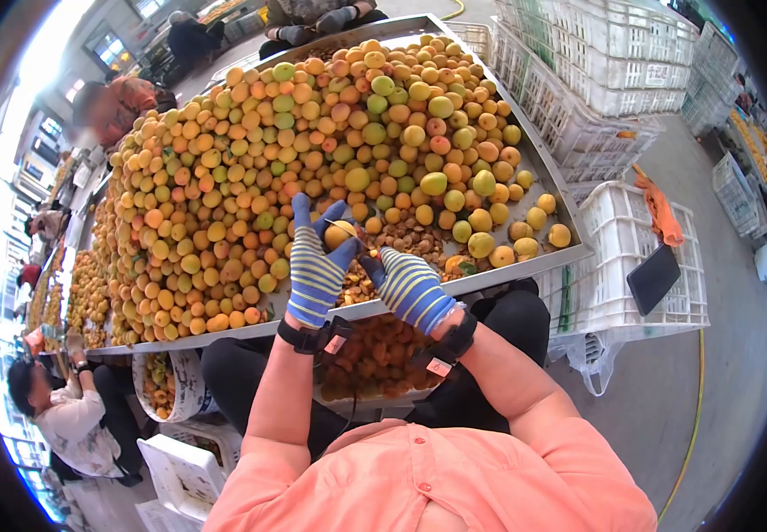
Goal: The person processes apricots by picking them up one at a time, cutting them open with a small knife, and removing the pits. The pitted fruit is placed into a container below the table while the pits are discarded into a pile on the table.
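Observation:
My left hand point(319, 266), in a blue and yellow striped glove, holds a yellow apricot point(340, 235) between thumb and fingers. Close to its right, my right hand point(408, 282) wears a matching glove with its fingers curled together near the fruit; what they grip is too small to make out. Both are over the near edge of a metal-rimmed table point(525, 264) heaped with orange, yellow and green apricots point(250, 177). A pile of brown pits point(410, 238) lies just beyond my hands.
White plastic crates point(578, 133) are stacked at the right; a nearer crate point(609, 213) bears an orange cloth point(660, 211) and a dark tablet-like object point(654, 279). Below the table are a white bucket point(190, 386) and halved fruit point(374, 355). Other people sit left and beyond.

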### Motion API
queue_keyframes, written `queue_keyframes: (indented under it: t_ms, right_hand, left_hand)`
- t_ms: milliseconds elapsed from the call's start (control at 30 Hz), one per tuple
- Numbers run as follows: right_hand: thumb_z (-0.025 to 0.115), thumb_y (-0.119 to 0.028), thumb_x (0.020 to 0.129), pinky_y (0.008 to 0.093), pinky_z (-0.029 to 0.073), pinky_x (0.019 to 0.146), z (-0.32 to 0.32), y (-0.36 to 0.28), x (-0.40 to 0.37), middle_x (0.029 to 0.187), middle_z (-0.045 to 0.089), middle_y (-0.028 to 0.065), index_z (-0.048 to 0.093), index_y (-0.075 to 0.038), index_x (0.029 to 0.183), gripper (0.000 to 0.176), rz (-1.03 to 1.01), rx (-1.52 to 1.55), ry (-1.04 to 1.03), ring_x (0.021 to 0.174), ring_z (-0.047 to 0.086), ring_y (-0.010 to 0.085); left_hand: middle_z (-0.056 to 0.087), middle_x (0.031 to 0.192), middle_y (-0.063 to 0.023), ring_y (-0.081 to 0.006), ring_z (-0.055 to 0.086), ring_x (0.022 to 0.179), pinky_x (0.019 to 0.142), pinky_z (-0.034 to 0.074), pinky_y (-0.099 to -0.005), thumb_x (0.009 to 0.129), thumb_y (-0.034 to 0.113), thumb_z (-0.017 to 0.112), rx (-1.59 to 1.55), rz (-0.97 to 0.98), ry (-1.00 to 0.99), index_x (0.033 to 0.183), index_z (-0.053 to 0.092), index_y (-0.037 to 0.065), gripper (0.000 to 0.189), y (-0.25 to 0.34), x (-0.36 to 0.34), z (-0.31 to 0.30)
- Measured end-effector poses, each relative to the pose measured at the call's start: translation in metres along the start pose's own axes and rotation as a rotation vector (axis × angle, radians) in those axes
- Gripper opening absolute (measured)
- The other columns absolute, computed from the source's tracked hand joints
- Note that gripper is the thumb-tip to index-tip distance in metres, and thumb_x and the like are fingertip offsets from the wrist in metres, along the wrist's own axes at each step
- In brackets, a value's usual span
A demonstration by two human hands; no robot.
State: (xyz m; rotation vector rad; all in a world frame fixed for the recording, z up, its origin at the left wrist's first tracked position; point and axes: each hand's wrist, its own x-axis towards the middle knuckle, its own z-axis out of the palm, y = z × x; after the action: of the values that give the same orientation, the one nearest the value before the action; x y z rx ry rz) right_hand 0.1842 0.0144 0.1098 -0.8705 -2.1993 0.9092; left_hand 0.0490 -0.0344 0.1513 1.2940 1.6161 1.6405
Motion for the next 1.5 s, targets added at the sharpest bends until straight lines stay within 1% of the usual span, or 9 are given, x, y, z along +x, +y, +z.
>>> queue_keyframes:
  t_ms: [67,200,367,667,900,1167,1367,1467,1500]
  right_hand:
    - [0.049,-0.033,0.094,0.0459,0.046,0.052,0.014,0.014,0.001,0.064,0.061,0.0187,0.057,0.000,0.088,0.035,-0.181,0.159,0.055,0.058,0.059,0.0374]
    - [0.045,-0.025,0.097,0.0360,0.044,0.052,-0.020,-0.004,0.004,0.061,0.054,0.0099,0.060,-0.001,0.087,0.030,0.352,0.640,-0.533,0.058,0.056,0.0236]
    - [0.049,-0.025,0.097,0.0307,0.045,0.057,-0.014,0.001,0.008,0.075,0.064,0.0106,0.062,0.000,0.093,0.028,0.251,0.802,0.081,0.066,0.059,0.0179]
    - [0.056,-0.033,0.092,0.0338,0.047,0.058,-0.011,0.014,0.012,0.074,0.063,0.0142,0.059,-0.001,0.094,0.032,0.134,0.653,0.282,0.064,0.061,0.0256]
    - [0.058,-0.035,0.090,0.0334,0.046,0.055,-0.018,0.003,0.005,0.069,0.062,0.0145,0.059,-0.002,0.091,0.032,0.119,0.597,0.289,0.060,0.061,0.0237]
    - [0.062,-0.029,0.088,0.0337,0.047,0.055,-0.018,0.004,0.004,0.070,0.063,0.0144,0.057,-0.004,0.085,0.026,0.058,0.301,0.194,0.063,0.064,0.0276]
    - [0.058,-0.043,0.087,0.0387,0.047,0.051,-0.015,0.006,0.004,0.066,0.060,0.0182,0.052,-0.005,0.086,0.038,-0.125,0.154,0.176,0.062,0.062,0.0363]
    - [0.058,-0.035,0.090,0.0308,0.047,0.054,0.010,0.018,0.011,0.073,0.063,0.0081,0.057,-0.004,0.096,0.032,0.086,0.697,0.241,0.061,0.060,0.0182]
    - [0.058,-0.033,0.091,0.0292,0.047,0.055,0.009,0.015,0.018,0.075,0.063,0.0053,0.057,-0.003,0.098,0.030,0.126,0.883,0.282,0.062,0.058,0.0135]
  left_hand:
    - [0.052,0.125,-0.0208,-0.0220,0.058,0.103,0.082,0.053,-0.0284,0.076,-0.014,0.060,-0.085,0.005,0.045,0.147,0.006,0.005,0.091,-0.005,-0.002,0.000]
    - [0.050,0.127,-0.0204,-0.0256,0.058,0.105,0.087,0.052,-0.0333,0.075,-0.009,0.064,-0.391,-0.094,0.077,0.138,0.027,0.002,0.074,-0.028,-0.003,-0.002]
    - [0.046,0.132,-0.0202,-0.0277,0.056,0.111,0.095,0.047,-0.0362,0.075,0.002,0.070,-0.504,-0.138,0.037,0.110,0.050,0.002,0.040,-0.016,-0.007,0.008]
    - [0.050,0.118,-0.0092,-0.0161,0.054,0.100,0.088,0.044,-0.0277,0.094,0.025,0.055,0.069,0.306,0.053,0.115,0.054,0.000,0.032,-0.020,-0.022,0.048]
    - [0.060,0.086,-0.0033,-0.0117,0.056,0.077,0.072,0.046,-0.0245,0.098,0.022,0.043,0.184,-0.038,0.158,0.104,0.055,0.001,0.025,-0.001,-0.035,0.064]
    - [0.056,0.076,0.0016,-0.0053,0.048,0.066,0.060,0.041,-0.0222,0.097,0.022,0.043,-0.068,0.013,0.029,0.091,0.058,0.006,0.023,-0.030,-0.021,0.051]
    - [0.062,0.086,-0.0059,-0.0183,0.061,0.081,0.076,0.052,-0.0317,0.093,0.032,0.049,-0.893,-0.851,-0.014,0.098,0.060,0.006,0.028,-0.029,-0.006,0.027]
    - [0.064,0.091,-0.0092,-0.0193,0.062,0.081,0.073,0.054,-0.0325,0.094,0.041,0.048,-1.031,-0.849,0.044,0.104,0.057,0.006,0.038,-0.044,-0.003,0.019]
    - [0.064,0.092,-0.0117,-0.0199,0.063,0.079,0.066,0.054,-0.0329,0.093,0.047,0.047,-1.205,-0.817,-0.250,0.103,0.057,0.005,0.045,-0.049,0.000,-0.001]
